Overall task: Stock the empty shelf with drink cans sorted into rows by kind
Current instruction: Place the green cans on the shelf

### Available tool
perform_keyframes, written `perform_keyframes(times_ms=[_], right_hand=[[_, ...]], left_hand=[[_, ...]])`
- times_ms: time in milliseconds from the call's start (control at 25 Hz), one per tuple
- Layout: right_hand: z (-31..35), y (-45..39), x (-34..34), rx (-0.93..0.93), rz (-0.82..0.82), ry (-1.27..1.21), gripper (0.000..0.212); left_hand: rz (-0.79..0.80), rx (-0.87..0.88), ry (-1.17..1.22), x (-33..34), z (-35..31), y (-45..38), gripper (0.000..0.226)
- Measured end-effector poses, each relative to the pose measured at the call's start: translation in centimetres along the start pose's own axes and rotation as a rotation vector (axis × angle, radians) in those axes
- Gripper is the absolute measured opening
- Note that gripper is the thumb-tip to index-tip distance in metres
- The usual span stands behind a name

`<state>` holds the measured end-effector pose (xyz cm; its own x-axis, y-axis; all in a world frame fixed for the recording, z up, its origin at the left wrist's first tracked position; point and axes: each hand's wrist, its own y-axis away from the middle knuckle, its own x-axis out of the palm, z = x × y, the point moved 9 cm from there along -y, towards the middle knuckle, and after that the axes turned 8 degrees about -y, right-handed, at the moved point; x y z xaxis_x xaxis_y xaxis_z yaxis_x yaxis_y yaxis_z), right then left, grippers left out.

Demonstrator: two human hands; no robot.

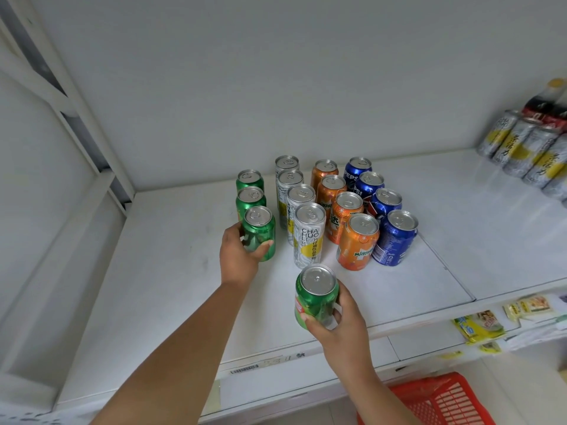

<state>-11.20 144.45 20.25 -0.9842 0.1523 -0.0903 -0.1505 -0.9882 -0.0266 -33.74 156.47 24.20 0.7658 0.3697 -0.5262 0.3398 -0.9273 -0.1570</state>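
Four rows of cans stand on the white shelf (159, 277): green cans (250, 182) at the left, then tall silver-and-yellow cans (308, 237), orange cans (357, 243) and blue cans (395, 237) at the right. My left hand (237, 256) grips the front green can (260, 231) of the green row, which stands on the shelf. My right hand (340, 320) holds another green can (316, 294) upright above the shelf's front, in front of the silver row.
More silver-and-yellow cans (521, 148) and dark bottles (546, 102) stand at the far right of the shelf. A red plastic basket (445, 400) sits below at the lower right. Yellow packets (478, 326) lie on the lower shelf. A white upright (82, 124) frames the left side.
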Motion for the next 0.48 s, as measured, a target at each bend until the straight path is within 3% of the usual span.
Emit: perform_keyframes(times_ms=[200, 360, 480], right_hand=[[0.1, 0.0, 0.0, -0.011, 0.006, -0.004, 0.076], [0.3, 0.0, 0.0, -0.024, 0.004, 0.0, 0.074], [0.7, 0.0, 0.3, -0.037, 0.016, -0.007, 0.07]], left_hand=[[0.05, -0.02, -0.089, 0.4, 0.2, -0.4, 0.068], [0.306, -0.029, -0.731, -1.4, 3.1, 0.9, 0.085], [0.445, -0.146, -0.953, -6.0, 7.4, 2.0, 0.087]])
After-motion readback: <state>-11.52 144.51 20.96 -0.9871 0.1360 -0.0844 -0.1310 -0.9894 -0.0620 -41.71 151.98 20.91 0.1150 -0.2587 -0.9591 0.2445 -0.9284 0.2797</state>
